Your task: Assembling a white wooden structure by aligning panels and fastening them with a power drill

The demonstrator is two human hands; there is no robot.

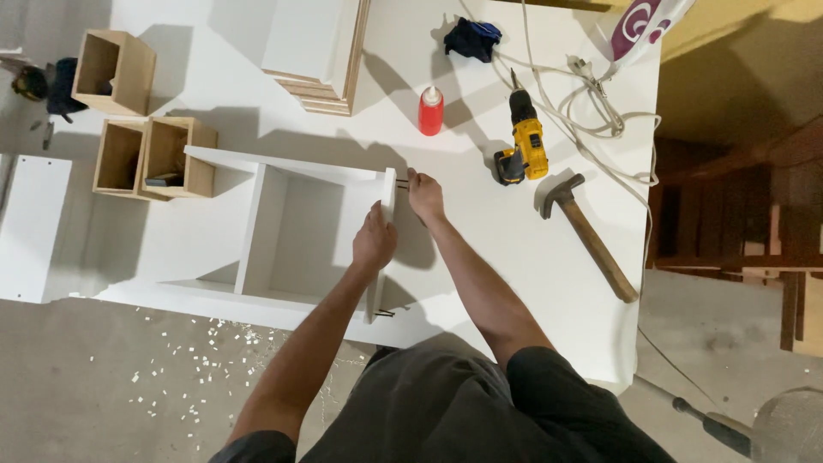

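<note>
At far left, a flat white panel (30,225) lies below the table edge. On the white table (514,257) stand three open wooden boxes: a single one (113,70) at upper left, and a joined pair (153,159) lower down, just beside the work piece.

The work piece is a white open-fronted cabinet frame (291,231), lying on the table in front of the person, left of centre. Its right end is a thin upright white panel (387,201). Small white chips are scattered on the grey floor (129,386) below it.

The left hand (375,240) rests on the inner face of that panel, fingers curled over its top edge and gripping it. The right hand (424,195) is just beside the panel's outer face near its upper end, fingertips pinched together at two small dark pins that project from the panel edge; whether it actually holds a pin cannot be told.

Behind the frame lies a stack of white-faced boards (321,51) with layered edges. To the right stand a red glue bottle (430,111), a dark blue cloth (471,39), a yellow cordless drill (523,141), a loose white cord (591,103), and a wooden-handled hammer (591,236), all well apart from the hands.
</note>
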